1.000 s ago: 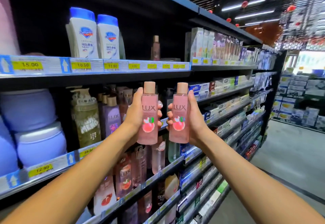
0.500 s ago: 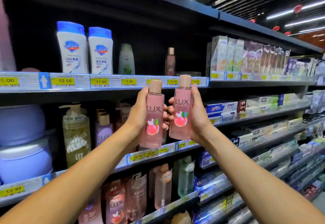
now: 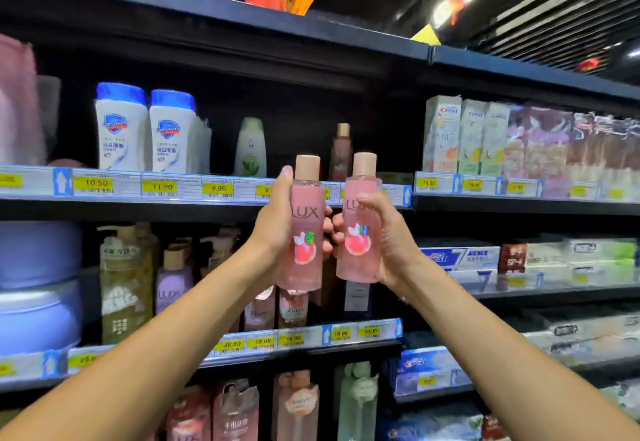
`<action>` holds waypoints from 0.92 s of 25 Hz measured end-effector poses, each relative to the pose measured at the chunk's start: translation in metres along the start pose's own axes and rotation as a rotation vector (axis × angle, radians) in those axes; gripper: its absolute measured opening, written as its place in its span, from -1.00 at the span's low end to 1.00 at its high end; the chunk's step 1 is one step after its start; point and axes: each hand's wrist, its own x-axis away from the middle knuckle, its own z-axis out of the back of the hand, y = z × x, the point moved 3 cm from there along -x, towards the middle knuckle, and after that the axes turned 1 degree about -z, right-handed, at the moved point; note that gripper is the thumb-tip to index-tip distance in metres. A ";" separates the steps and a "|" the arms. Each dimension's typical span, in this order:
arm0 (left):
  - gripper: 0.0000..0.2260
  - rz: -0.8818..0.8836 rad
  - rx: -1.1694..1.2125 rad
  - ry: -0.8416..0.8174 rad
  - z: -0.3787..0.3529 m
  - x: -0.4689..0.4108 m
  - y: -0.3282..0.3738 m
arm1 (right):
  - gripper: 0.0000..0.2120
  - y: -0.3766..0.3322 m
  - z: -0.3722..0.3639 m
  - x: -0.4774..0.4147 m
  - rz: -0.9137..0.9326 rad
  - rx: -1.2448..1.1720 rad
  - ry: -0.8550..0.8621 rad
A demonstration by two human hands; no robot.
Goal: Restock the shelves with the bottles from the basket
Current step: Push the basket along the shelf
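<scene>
Two pink bottles, upright, side by side: left bottle [image 3: 305, 219] in left hand [image 3: 273, 224], right bottle [image 3: 356, 246] in right hand [image 3: 393, 243], fingers [image 3: 327, 215] curled round each; held before upper shelf [image 3: 138, 207], labels outward, presumably for placing beside lone tan-capped bottle [image 3: 341, 155].

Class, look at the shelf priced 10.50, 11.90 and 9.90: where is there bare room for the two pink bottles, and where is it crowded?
Widest bare patch: between the white-green bottle and the slim brown bottle. Right of that, the held pink bottles hide the shelf. Crowded: the toothpaste boxes at right, the blue-capped bottles at left.
</scene>
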 end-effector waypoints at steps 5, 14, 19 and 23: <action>-0.23 -0.097 -0.157 0.086 0.005 -0.028 0.015 | -0.68 -0.043 0.023 -0.011 0.061 0.218 0.126; -0.28 -0.194 -0.141 0.093 -0.001 -0.056 0.044 | -0.72 -0.146 0.039 -0.079 0.350 0.399 0.116; -0.29 -0.204 -0.114 0.046 0.002 -0.057 0.040 | -0.72 -0.156 0.064 -0.103 0.352 0.703 0.146; -0.27 -0.208 -0.120 0.041 0.006 -0.061 0.038 | -0.76 -0.145 0.079 -0.108 0.281 0.912 0.161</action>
